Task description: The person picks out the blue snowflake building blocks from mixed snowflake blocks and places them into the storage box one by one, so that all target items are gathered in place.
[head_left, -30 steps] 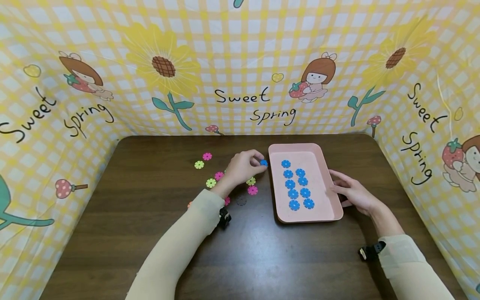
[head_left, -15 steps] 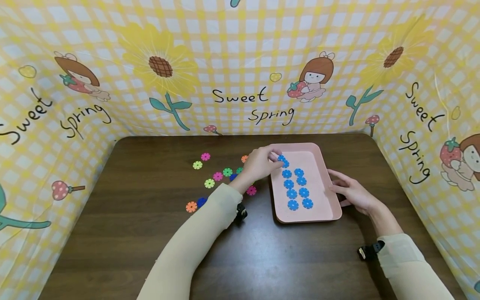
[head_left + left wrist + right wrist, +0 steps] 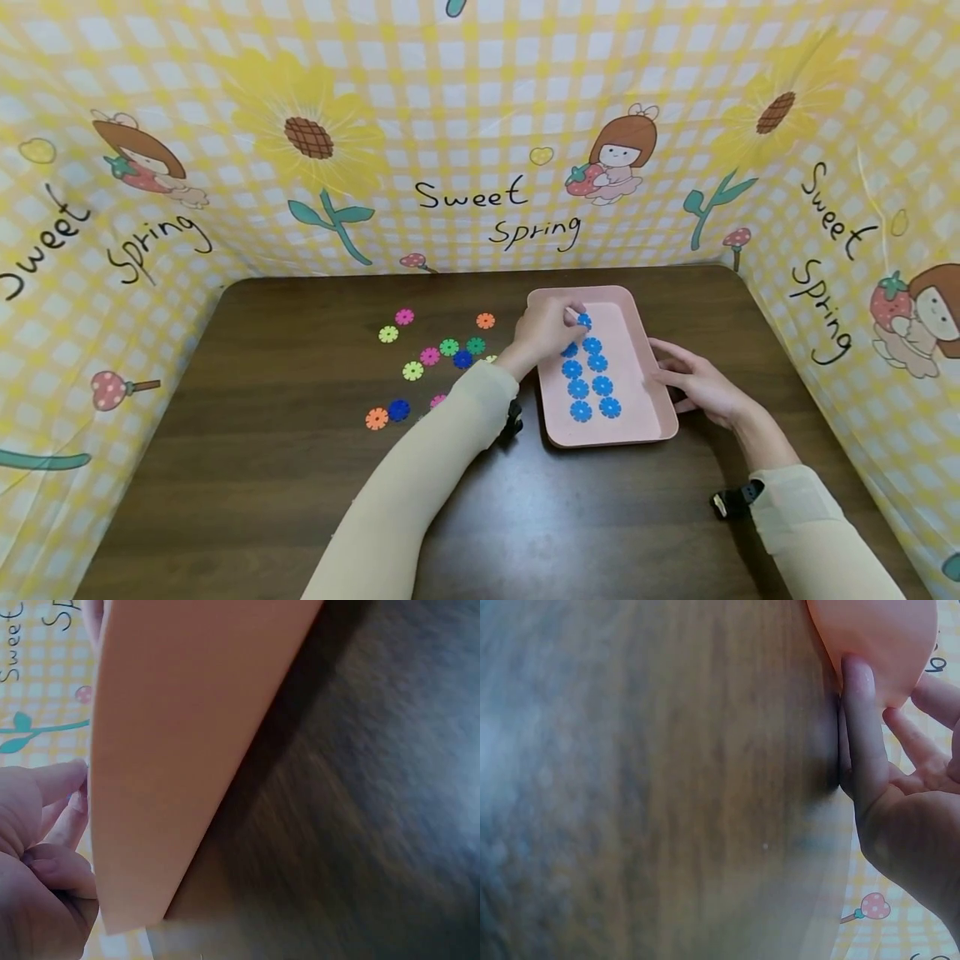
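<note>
My left hand [image 3: 546, 329] reaches over the far left part of the pink tray [image 3: 639, 392]. Its thumb and fingers pinch a light blue notched disc [image 3: 584, 321], held close over the tray floor. Below it, several matching blue discs [image 3: 581, 411] lie in two columns, partly covered by that hand at the top. In the left wrist view the tray's outer wall [image 3: 172, 735] fills the middle and mostly hides what the fingers hold. My right hand [image 3: 705, 387] touches the tray's right side, and in the right wrist view its fingers [image 3: 864, 727] lie fairly straight against the wall.
Left of the tray, loose notched discs are scattered on the dark wooden table [image 3: 247, 500]: pink [image 3: 404, 317], orange [image 3: 485, 321], yellow-green [image 3: 412, 371], green [image 3: 448, 347] and dark blue [image 3: 462, 359]. My left forearm overlaps some. A checked cloth [image 3: 450, 108] encloses the table's back and sides.
My left hand has carried the blue disc rightward from beside the tray, over its left wall, to the top of the right column. My right hand has stayed at the tray's side.
</note>
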The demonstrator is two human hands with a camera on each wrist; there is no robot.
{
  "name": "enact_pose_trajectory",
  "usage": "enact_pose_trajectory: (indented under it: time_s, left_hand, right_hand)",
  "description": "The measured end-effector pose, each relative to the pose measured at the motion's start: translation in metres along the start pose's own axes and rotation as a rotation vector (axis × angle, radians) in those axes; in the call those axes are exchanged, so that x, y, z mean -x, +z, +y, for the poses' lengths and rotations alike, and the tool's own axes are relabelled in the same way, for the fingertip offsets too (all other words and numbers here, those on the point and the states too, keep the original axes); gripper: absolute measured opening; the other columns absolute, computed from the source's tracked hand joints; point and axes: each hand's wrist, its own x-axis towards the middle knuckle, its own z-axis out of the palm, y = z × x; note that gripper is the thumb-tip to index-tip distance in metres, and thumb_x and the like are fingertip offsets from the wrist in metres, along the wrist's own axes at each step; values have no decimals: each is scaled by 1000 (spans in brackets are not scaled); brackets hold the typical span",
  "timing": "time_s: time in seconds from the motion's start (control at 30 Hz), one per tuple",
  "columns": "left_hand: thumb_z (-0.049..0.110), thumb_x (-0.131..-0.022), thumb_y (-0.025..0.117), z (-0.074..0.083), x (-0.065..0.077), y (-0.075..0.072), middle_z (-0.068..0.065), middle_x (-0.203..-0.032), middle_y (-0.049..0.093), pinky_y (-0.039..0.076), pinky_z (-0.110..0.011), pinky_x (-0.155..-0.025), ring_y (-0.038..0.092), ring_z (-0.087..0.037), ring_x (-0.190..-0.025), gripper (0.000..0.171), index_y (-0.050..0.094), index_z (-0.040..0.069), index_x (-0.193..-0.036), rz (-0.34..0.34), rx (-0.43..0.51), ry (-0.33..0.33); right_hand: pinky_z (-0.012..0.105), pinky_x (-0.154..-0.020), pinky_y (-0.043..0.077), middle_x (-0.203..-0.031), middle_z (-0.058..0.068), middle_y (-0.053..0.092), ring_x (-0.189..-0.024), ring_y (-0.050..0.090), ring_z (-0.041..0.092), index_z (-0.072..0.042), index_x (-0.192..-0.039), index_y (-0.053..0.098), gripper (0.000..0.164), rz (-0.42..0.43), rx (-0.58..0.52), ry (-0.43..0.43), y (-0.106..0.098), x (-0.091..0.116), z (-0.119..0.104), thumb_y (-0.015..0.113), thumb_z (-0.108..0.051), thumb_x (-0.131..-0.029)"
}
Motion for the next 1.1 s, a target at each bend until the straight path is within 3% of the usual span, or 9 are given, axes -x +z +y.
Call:
enact_pose_trajectory:
  time_s: [0.3, 0.6, 0.73, 0.87, 1.1]
  left_hand:
    - [29, -98, 75, 2, -11, 19, 11, -89, 70, 49, -28, -68, 62, -4, -71, 28, 73, 21, -125, -2, -132, -15]
    - [30, -101, 70, 2, -17, 29, 8, -101, 73, 50, -33, -75, 63, -10, -82, 28, 74, 23, -128, 19, -278, -46]
    - [31, -101, 70, 0, -15, 26, 7, -112, 75, 51, -31, -75, 66, -9, -86, 31, 74, 24, -131, 11, -288, -34]
    - [31, -101, 70, -3, -11, 20, 6, -118, 74, 51, -28, -68, 65, -7, -84, 34, 72, 23, -134, 17, -233, 26]
    - [35, -101, 71, -3, 7, -6, 4, -121, 69, 54, -35, -70, 65, -12, -91, 36, 71, 22, -134, 30, -145, 111]
  right_hand:
    - [52, -77, 60, -148, 36, 41, -106, 67, 29, -16, -166, 23, 70, -4, -4, 0, 1, 0, 0, 60, -21, -107]
    - [51, -77, 60, -148, 36, 40, -106, 67, 29, -16, -166, 23, 70, 5, -2, 7, 0, -1, 1, 60, -21, -107]
    - [52, -77, 60, -148, 36, 41, -105, 67, 29, -16, -166, 23, 70, 6, -2, 7, 3, -2, 0, 59, -20, -107]
    - [51, -77, 61, -147, 35, 41, -104, 67, 27, -15, -166, 23, 70, 8, 4, 7, 4, -1, -2, 59, -20, -107]
    - [50, -77, 61, -146, 35, 43, -104, 67, 26, -14, -166, 23, 70, 15, 6, -2, 3, 2, -3, 60, -20, -107]
